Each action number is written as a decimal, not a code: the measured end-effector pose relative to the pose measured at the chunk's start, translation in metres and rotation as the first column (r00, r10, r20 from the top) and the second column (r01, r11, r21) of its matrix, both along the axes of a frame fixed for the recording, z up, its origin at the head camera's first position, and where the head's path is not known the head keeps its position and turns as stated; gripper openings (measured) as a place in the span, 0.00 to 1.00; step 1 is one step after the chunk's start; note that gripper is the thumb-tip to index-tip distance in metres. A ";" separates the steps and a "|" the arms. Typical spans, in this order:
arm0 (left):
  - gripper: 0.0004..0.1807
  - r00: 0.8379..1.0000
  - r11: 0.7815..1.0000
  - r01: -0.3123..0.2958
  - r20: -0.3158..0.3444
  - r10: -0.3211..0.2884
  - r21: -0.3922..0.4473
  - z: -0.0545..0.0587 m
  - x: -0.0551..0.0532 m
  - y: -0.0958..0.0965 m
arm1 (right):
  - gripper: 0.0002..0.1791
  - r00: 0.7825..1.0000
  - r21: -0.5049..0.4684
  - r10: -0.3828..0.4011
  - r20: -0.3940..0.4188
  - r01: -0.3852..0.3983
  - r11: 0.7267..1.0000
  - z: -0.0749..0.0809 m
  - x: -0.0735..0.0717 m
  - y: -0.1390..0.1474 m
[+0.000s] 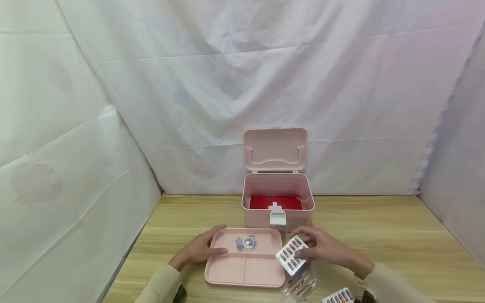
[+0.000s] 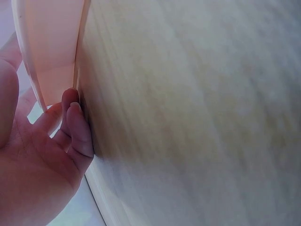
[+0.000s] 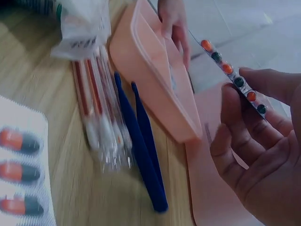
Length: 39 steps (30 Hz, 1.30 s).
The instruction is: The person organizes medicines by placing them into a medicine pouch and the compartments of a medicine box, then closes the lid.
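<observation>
My right hand (image 1: pixel 322 248) pinches a blister pack of capsules (image 1: pixel 291 255) between thumb and fingers, tilted over the right rim of the pink divided tray (image 1: pixel 227 269). Seen edge-on in the right wrist view, the held pack shows orange and dark green capsule ends. At the tray's left side, my left hand (image 1: pixel 201 248) grips the edge, its thumb over the rim. Curled fingers (image 2: pixel 77 127) touch the tray's outer wall in the left wrist view. A small blue-and-white item in clear wrapping (image 1: pixel 249 243) lies in the tray's long rear compartment; the two front compartments hold nothing.
Behind the tray stands a pink box (image 1: pixel 257 218), lid (image 1: pixel 276 147) raised, a red pouch (image 1: pixel 270 202) inside. Bagged cotton swabs (image 3: pixel 91 89) and blue tweezers (image 3: pixel 153 188) lie right of the tray. Another blister pack (image 1: pixel 339 296) is near the front edge.
</observation>
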State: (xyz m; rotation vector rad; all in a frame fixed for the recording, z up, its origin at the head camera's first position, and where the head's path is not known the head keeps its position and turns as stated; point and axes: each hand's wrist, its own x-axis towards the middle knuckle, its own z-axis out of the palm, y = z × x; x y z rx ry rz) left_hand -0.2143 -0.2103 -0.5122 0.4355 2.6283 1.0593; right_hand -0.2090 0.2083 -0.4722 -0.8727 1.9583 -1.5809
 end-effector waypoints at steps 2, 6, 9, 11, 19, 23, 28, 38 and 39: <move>0.43 1.000 1.000 0.001 -0.002 -0.001 0.002 0.000 0.000 0.000 | 0.22 1.000 -0.011 0.003 0.008 -0.003 1.000 0.000 0.000 -0.011; 0.44 1.000 1.000 0.002 0.000 -0.002 0.005 -0.001 0.001 0.000 | 0.18 1.000 -0.033 -0.010 0.014 0.011 0.999 0.000 0.001 -0.032; 0.44 1.000 1.000 0.003 -0.001 -0.003 0.008 -0.001 0.001 0.000 | 0.16 0.999 -0.052 -0.031 0.027 0.032 0.998 -0.003 0.001 -0.047; 0.44 1.000 1.000 0.003 -0.003 -0.003 0.011 -0.001 0.001 0.000 | 0.16 0.998 -0.053 -0.047 0.037 0.049 0.997 -0.005 0.001 -0.056; 0.43 1.000 1.000 -0.005 0.002 0.005 0.024 0.000 0.002 0.001 | 0.18 0.992 -0.018 -0.125 0.020 0.126 0.992 -0.007 0.002 -0.088; 0.43 1.000 1.000 -0.006 0.004 0.006 0.023 0.001 0.002 0.001 | 0.19 0.991 -0.004 -0.134 0.022 0.134 0.991 -0.005 0.002 -0.104; 0.43 1.000 1.000 0.001 -0.004 -0.001 0.025 0.001 0.002 0.001 | 0.17 0.988 0.041 -0.128 -0.083 0.132 0.990 -0.003 0.002 -0.121; 0.43 0.999 0.999 0.029 -0.034 -0.028 0.037 -0.001 0.001 -0.001 | 0.14 0.985 0.041 -0.134 -0.110 0.140 0.989 -0.008 0.009 -0.150; 0.43 0.999 0.999 0.030 -0.034 -0.028 0.040 -0.001 0.001 -0.001 | 0.13 0.986 0.040 -0.133 -0.097 0.137 0.990 -0.010 0.010 -0.152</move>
